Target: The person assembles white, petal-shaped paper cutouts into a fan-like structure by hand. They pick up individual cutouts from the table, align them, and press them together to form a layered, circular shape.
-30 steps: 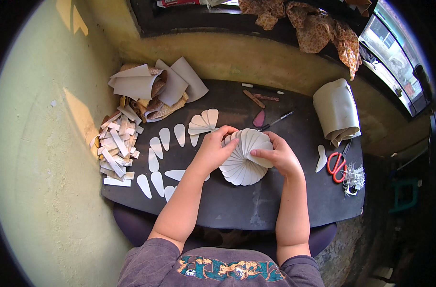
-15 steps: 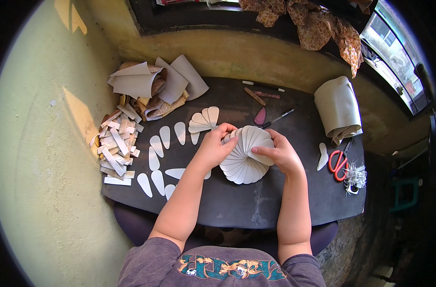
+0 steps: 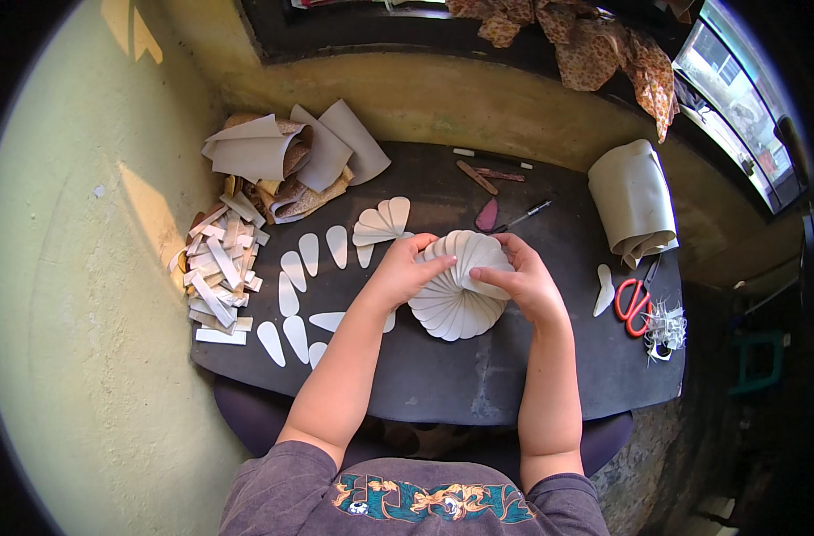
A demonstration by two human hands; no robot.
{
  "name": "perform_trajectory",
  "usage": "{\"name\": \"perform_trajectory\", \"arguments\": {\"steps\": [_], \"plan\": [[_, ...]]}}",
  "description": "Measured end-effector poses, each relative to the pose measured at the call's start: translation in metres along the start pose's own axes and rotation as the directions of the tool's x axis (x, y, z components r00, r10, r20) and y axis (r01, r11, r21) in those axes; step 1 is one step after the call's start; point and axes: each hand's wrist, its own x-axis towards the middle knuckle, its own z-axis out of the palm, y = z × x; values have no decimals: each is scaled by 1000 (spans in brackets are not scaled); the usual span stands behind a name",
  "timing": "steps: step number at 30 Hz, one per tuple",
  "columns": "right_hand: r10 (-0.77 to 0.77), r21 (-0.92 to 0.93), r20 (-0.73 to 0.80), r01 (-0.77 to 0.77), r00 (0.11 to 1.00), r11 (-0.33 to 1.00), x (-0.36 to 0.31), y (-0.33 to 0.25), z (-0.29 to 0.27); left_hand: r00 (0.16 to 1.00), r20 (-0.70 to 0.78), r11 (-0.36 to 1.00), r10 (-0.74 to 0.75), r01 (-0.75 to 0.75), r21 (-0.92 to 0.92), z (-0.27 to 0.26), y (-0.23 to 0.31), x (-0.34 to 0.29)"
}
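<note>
Between both hands, above the dark table, is a round rosette (image 3: 456, 308) built of overlapping white petal-shaped pieces that swirl round its middle. My left hand (image 3: 409, 272) grips its upper left edge, thumb on top and fingers behind. My right hand (image 3: 523, 279) pinches the upper right side, its thumb pressed on a petal near the centre. Loose white petal pieces (image 3: 295, 339) lie in an arc left of my left forearm. Just beyond my left hand rests a small fan of overlapping petals (image 3: 382, 221).
The black table (image 3: 425, 384) also bears a pile of pale strips (image 3: 219, 263), folded sheets (image 3: 264, 147), a rolled sheet (image 3: 630, 196), red-handled scissors (image 3: 635, 308), white shreds (image 3: 664, 330), a pen (image 3: 525, 217) and a maroon piece (image 3: 486, 215). Walls border the left and far sides.
The rosette has tilted slightly and its middle looks more cupped. My right thumb has shifted a little up on it, and both hands keep their hold.
</note>
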Motion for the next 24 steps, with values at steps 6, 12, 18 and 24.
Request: {"name": "perform_trajectory", "arguments": {"steps": [6,12,18,24], "plan": [[99,363,-34,-80,994,928,-7,-16,-2,991,-129,979,36,-61,-196,7,6,-6],[-183,85,-245,209,952,974,-12,-16,-5,960,-230,955,163,-212,-209,12,8,-9],[-372,-262,-338,293,865,920,-17,-20,-2,856,-398,871,330,-439,-222,23,11,-12],[-321,-121,-308,298,896,947,-9,-11,4,794,-455,818,403,-536,-209,31,10,-15]]}}
